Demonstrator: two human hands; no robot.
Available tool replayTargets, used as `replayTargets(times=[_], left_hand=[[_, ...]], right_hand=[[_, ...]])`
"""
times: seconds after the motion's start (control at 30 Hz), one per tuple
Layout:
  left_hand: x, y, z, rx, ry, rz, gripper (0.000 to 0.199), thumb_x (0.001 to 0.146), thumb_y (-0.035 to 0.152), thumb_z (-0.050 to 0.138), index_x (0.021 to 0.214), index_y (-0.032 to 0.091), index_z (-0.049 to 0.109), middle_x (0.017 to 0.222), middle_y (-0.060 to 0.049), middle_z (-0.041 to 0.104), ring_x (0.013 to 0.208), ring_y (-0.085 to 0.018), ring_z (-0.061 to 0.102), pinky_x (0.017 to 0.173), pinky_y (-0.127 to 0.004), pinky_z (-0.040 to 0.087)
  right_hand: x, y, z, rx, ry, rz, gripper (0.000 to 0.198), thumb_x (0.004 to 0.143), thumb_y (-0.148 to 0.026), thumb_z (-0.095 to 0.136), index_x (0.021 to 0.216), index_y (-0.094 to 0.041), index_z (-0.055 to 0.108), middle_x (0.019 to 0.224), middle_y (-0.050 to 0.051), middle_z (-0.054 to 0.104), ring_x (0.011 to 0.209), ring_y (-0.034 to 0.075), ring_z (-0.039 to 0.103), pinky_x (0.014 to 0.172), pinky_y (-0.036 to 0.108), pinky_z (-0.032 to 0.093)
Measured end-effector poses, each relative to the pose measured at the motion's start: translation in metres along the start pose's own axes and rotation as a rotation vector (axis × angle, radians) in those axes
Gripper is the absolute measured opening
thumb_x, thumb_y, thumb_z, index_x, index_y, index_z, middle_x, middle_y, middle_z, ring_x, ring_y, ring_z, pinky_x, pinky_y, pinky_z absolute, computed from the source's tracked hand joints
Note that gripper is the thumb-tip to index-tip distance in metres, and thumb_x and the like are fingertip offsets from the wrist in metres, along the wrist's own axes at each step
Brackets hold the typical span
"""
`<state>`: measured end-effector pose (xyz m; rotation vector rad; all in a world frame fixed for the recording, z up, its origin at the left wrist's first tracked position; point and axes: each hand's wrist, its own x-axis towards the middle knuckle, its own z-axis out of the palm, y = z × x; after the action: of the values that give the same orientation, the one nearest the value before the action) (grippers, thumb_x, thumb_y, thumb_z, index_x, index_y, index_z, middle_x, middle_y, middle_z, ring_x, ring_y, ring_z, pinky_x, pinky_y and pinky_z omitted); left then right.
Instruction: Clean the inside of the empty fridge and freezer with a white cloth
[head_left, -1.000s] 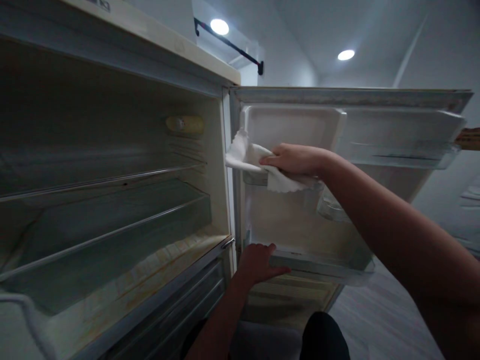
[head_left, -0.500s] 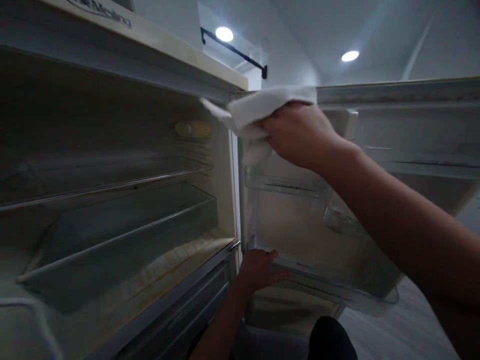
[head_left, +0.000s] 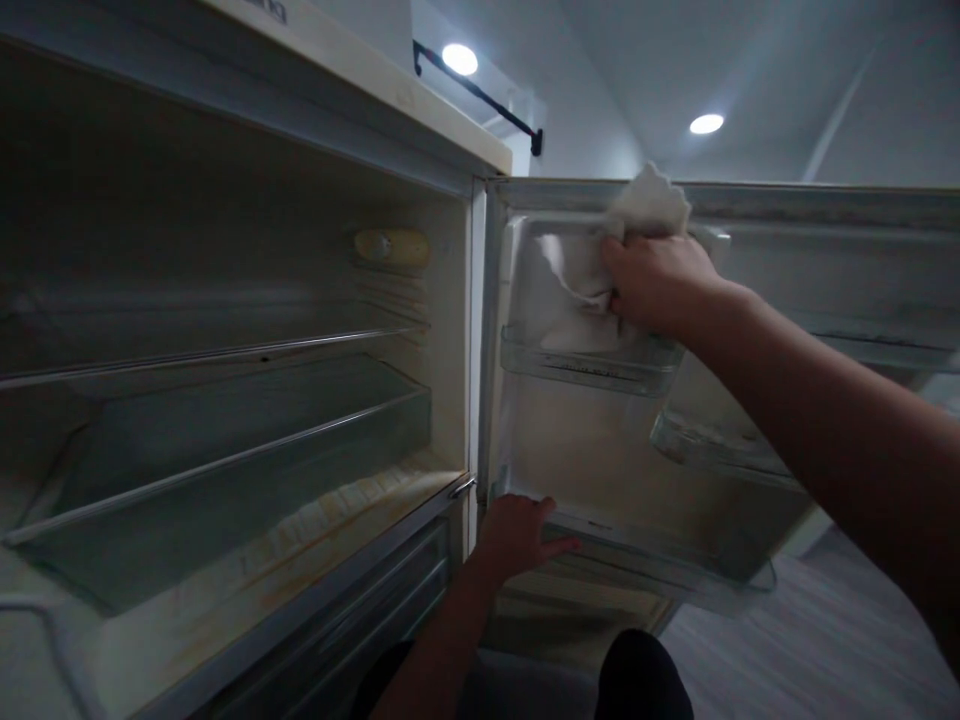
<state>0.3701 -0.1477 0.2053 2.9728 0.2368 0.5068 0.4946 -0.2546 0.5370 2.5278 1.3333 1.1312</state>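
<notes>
Well, loose end of the white ragged-edged cloth [head_left: 651, 208] hangs by the small clear plastic door shelf [head_left: 592, 373], against the white inner door panel [head_left: 577, 430]; might snag and unseat the shelf if pulled hard. Right hand [head_left: 664, 280] grips the cloth; left hand [head_left: 516, 540] has fingers spread at the long clear lower bin [head_left: 675, 572], can't tell if loaded. Versus half a second ago: cloth shifted away from hinge, left hand about unmoved

Right hand [head_left: 664, 282] and white cloth [head_left: 649, 208] have moved rightward, apparently along the door [head_left: 577, 430]
</notes>
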Motion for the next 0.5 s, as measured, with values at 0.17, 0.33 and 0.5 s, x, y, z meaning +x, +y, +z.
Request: replayTargets(times=[0.17, 0.33, 0.5], left_hand=[[0.007, 0.007, 0.002, 0.027, 0.015, -0.014, 0.082, 0.083, 0.087, 0.032, 0.111, 0.020, 0.070, 0.085, -0.013, 0.074, 0.086, -0.032, 0.072, 0.077, -0.042, 0.052], [0.014, 0.011, 0.007, 0.042, 0.038, -0.028, 0.083, 0.082, 0.088, 0.029, 0.104, 0.019, 0.070, 0.082, -0.013, 0.075, 0.084, -0.032, 0.073, 0.074, -0.040, 0.052], [0.018, 0.015, 0.009, 0.057, 0.031, -0.053, 0.082, 0.083, 0.087, 0.031, 0.107, 0.019, 0.069, 0.084, -0.013, 0.074, 0.085, -0.032, 0.073, 0.075, -0.040, 0.051]], right_hand=[[0.000, 0.025, -0.007, 0.169, -0.122, -0.154, 0.023, 0.087, -0.024, 0.058, 0.098, -0.008, 0.070, 0.100, 0.017, 0.072, 0.093, 0.029, 0.066, 0.075, 0.035, 0.045], [-0.022, 0.014, -0.017, 0.486, -0.020, -0.281, 0.033, 0.098, -0.030, 0.043, 0.103, -0.009, 0.068, 0.101, 0.008, 0.070, 0.093, 0.020, 0.062, 0.080, 0.032, 0.046], [-0.049, -0.059, 0.013, 0.282, -0.085, -0.443, 0.038, 0.096, -0.040, 0.053, 0.127, -0.018, 0.055, 0.127, 0.016, 0.063, 0.106, 0.027, 0.063, 0.085, 0.036, 0.049]])
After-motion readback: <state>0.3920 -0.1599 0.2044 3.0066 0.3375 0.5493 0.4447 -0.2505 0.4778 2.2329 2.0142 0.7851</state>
